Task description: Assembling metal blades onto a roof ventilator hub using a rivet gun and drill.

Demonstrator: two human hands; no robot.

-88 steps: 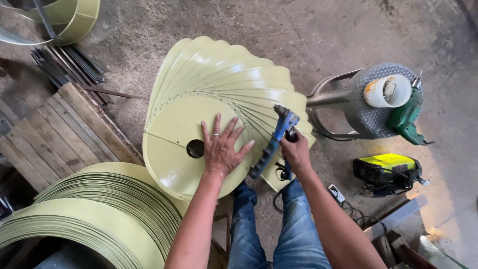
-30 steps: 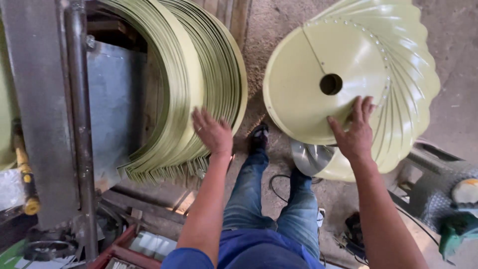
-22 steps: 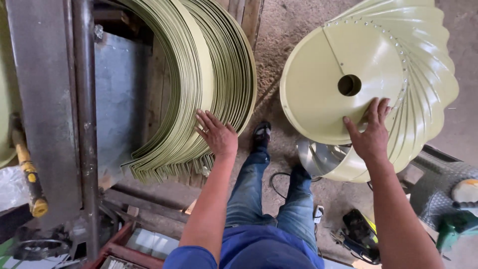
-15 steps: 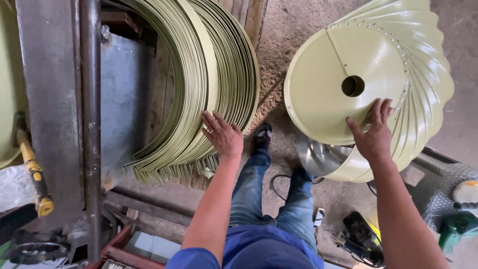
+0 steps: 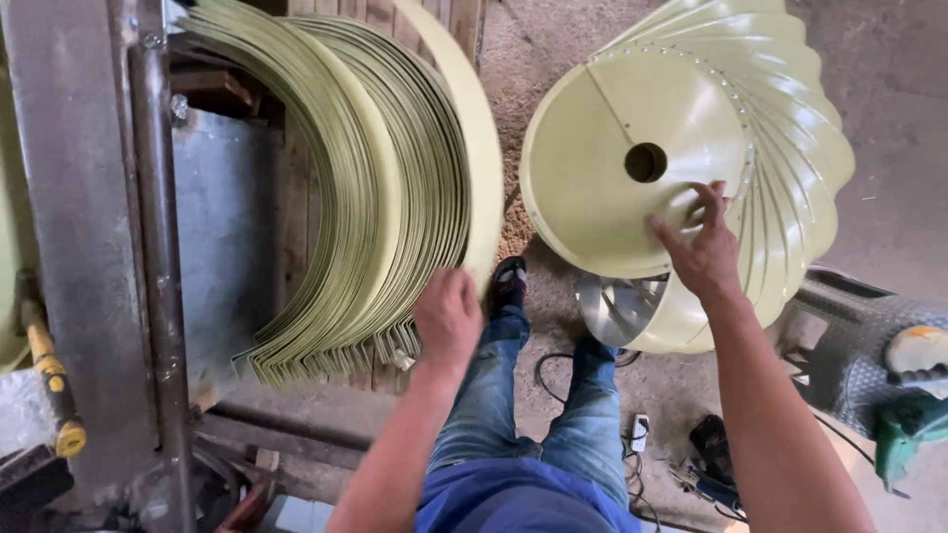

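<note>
Left hand [image 5: 449,314]: our fingers closed on one curved blade [image 5: 481,158], lifted from the stack [image 5: 365,197].
Right hand [image 5: 703,252]: our fingers spread flat on the fan assembly [image 5: 612,197].
Progress: many blades fitted, stack remains.

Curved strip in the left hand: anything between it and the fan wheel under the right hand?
Nothing visible. The left hand grips the end of one curved strip pulled from the stack; only bare floor separates it from the fan wheel, which the right hand touches.
</note>
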